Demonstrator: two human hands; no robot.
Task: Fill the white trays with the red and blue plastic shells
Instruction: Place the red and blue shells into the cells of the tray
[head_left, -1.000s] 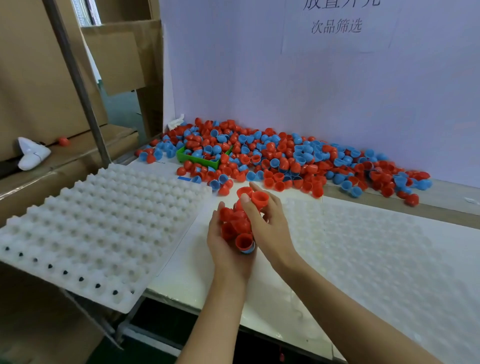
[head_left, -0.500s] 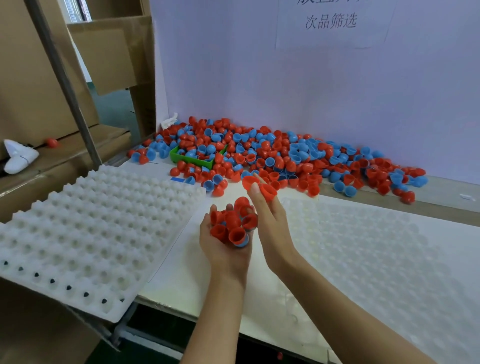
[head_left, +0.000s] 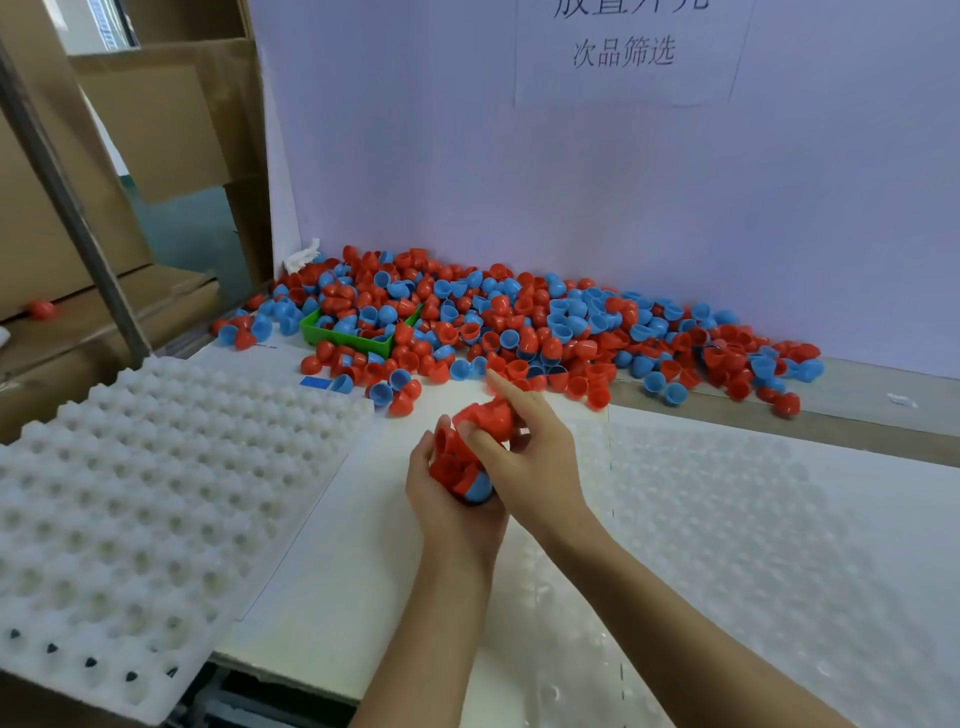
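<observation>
both hands meet in the middle. left hand (head_left: 457, 499) cups a bunch of red shells (head_left: 453, 462) with one blue shell (head_left: 480, 486). right hand (head_left: 524, 457) pinches a red shell (head_left: 491, 418), i think, but fingers hide part of it. left tray (head_left: 156, 488) lies at nine o'clock, nearer the left hand. right tray (head_left: 753, 545) lies at three o'clock. the big pile (head_left: 519, 322) sits at twelve o'clock.
</observation>
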